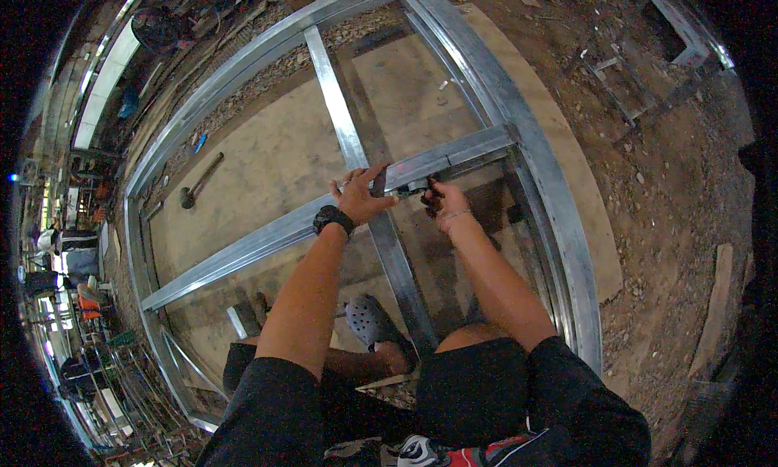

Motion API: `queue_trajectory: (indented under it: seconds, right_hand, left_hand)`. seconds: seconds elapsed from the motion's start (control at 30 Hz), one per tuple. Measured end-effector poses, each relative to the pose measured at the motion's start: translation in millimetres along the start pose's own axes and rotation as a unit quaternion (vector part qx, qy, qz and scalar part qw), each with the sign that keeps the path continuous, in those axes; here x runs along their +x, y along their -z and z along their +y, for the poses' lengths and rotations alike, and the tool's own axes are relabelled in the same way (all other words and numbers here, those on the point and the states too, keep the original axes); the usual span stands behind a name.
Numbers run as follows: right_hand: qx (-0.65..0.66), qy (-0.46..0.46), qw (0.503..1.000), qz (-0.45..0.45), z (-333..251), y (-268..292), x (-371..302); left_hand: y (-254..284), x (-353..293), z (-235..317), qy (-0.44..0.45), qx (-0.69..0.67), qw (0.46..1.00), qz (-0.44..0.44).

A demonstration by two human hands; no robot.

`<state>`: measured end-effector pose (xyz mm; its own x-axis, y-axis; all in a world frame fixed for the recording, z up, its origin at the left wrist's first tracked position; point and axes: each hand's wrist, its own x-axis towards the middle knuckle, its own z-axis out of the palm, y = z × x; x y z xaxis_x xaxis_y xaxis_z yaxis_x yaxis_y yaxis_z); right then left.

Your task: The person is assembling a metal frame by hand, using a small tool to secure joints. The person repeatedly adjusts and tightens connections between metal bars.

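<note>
A large silvery metal frame lies over a board on the ground, with a long crossbar and a narrower bar meeting near its middle. My left hand rests on that joint, fingers spread, a black watch on its wrist. Just right of it, my right hand is closed at the near side of the crossbar. A small dark object sits against the bar by its fingertips; its kind is hard to make out, and the fingers partly hide what they grip.
A hammer lies on the brown board inside the frame, with a small blue item beyond it. My grey clog stands within the frame. Metal stock is stacked at left; a plank lies on the dirt at right.
</note>
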<state>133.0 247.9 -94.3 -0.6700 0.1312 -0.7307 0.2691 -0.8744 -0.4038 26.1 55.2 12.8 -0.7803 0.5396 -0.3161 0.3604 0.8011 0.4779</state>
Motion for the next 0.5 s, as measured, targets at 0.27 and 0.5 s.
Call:
queue_trajectory:
  seconds: [0.27, 0.5]
  right_hand:
    - [-0.014, -0.020, 1.000, 0.013, -1, -11, -14]
    - [-0.023, 0.014, 0.999, 0.020, 1, 7, 10]
  left_hand:
    - [7, -6, -1, 0.015, -0.011, 1.000, -0.014]
    - [-1, 2, -1, 0.007, -0.005, 1.000, -0.010]
